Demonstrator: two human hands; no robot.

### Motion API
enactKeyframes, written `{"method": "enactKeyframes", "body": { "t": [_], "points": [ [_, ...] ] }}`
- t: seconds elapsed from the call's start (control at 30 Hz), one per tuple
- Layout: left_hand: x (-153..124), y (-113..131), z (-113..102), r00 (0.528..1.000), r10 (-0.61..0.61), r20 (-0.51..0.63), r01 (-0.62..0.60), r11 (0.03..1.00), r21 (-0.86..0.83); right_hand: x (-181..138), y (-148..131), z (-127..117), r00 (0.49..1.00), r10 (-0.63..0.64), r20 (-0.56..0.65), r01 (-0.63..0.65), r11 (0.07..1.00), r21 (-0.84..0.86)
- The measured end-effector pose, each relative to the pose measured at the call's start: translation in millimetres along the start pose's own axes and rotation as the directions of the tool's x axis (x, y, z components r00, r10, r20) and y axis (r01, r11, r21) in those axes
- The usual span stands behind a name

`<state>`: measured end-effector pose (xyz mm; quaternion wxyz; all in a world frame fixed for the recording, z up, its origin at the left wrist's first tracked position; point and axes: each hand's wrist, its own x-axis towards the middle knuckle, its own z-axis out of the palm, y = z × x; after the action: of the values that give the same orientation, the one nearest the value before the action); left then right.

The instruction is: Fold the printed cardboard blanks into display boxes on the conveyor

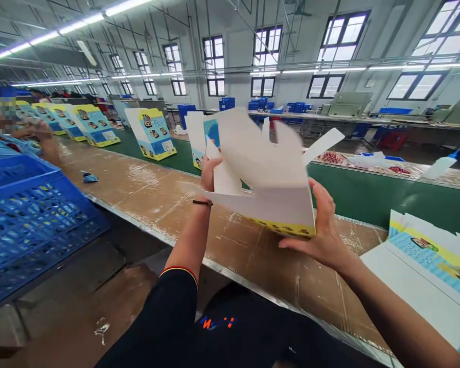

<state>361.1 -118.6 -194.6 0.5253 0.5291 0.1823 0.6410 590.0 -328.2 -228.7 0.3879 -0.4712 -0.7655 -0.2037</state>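
Note:
A partly folded cardboard box [279, 202], white inside with yellow printing along its lower edge, is held tilted above the bench, its flaps standing loose and some blurred. My left hand [210, 174] pinches a white flap on the box's left side, thumb on top. At the right end, my right hand [325, 232] grips the corner, thumb below and fingers along the side. The fingers behind the cardboard are partly hidden. Right of that hand lies a flat printed box blank [425, 271], white with blue and yellow.
Several finished-looking boxes, including one printed box [153, 134], stand along the green conveyor belt [352, 194]. A blue crate [42, 220] full of small packets is at left, beside a co-worker [7, 143]. One blue packet [89, 177] lies on the brown bench [138, 189].

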Motion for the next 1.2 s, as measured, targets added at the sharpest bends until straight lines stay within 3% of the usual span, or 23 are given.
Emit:
{"method": "enactKeyframes", "body": {
  "t": [0.1, 0.23, 0.33, 0.4, 0.47, 0.53, 0.6, 0.67, 0.73, 0.8, 0.97, 1.2],
  "points": [
    [-19.6, 15.5, 1.4, 0.990, -0.027, 0.142, 0.028, 1.000, -0.011, 3.8, 8.4, 13.8, 0.987, 0.157, 0.026, -0.158, 0.985, 0.071],
    [-38.2, 30.6, 7.7, 0.973, -0.108, 0.205, 0.097, 0.993, 0.064, 8.5, 12.8, 18.5, 0.952, 0.303, -0.040, -0.299, 0.950, 0.089],
    [-38.9, 29.4, 18.4, 0.926, -0.212, 0.311, 0.169, 0.972, 0.162, 14.3, 3.1, 3.8, 0.922, 0.336, -0.191, -0.348, 0.937, -0.032],
    [-34.1, 20.6, 28.2, 0.890, -0.251, 0.381, 0.170, 0.957, 0.235, 21.3, -6.5, -11.7, 0.921, 0.272, -0.278, -0.321, 0.935, -0.151],
    [-28.8, 7.0, 37.6, 0.864, -0.270, 0.426, 0.144, 0.942, 0.304, 30.1, -13.4, -24.0, 0.964, 0.152, -0.217, -0.202, 0.952, -0.231],
    [-26.3, -8.6, 43.0, 0.848, -0.288, 0.445, 0.124, 0.924, 0.360, 38.1, -14.2, -27.3, 0.997, 0.080, 0.023, -0.072, 0.969, -0.238],
    [-27.9, -23.6, 42.4, 0.854, -0.292, 0.431, 0.118, 0.914, 0.387, 42.6, -8.7, -21.1, 0.930, 0.162, 0.331, -0.083, 0.967, -0.240],
    [-32.9, -36.6, 36.6, 0.869, -0.297, 0.395, 0.140, 0.915, 0.379, 42.7, -0.5, -9.8, 0.761, 0.309, 0.570, -0.164, 0.942, -0.291],
    [-40.4, -46.6, 28.9, 0.879, -0.309, 0.362, 0.189, 0.925, 0.330, 40.3, 5.5, 1.0, 0.603, 0.375, 0.704, -0.199, 0.925, -0.323],
    [-49.5, -53.0, 24.0, 0.883, -0.307, 0.355, 0.225, 0.941, 0.253, 38.0, 6.6, 8.3, 0.518, 0.353, 0.779, -0.178, 0.935, -0.306],
    [-67.6, -58.0, 33.3, 0.822, -0.332, 0.463, 0.340, 0.938, 0.070, 41.4, -4.9, 14.0, 0.432, 0.245, 0.868, -0.084, 0.969, -0.231],
    [-60.4, -64.8, 53.7, 0.784, -0.541, 0.304, 0.445, 0.831, 0.333, 46.2, -6.9, 18.7, 0.403, 0.250, 0.880, -0.028, 0.965, -0.262]
  ]
}}
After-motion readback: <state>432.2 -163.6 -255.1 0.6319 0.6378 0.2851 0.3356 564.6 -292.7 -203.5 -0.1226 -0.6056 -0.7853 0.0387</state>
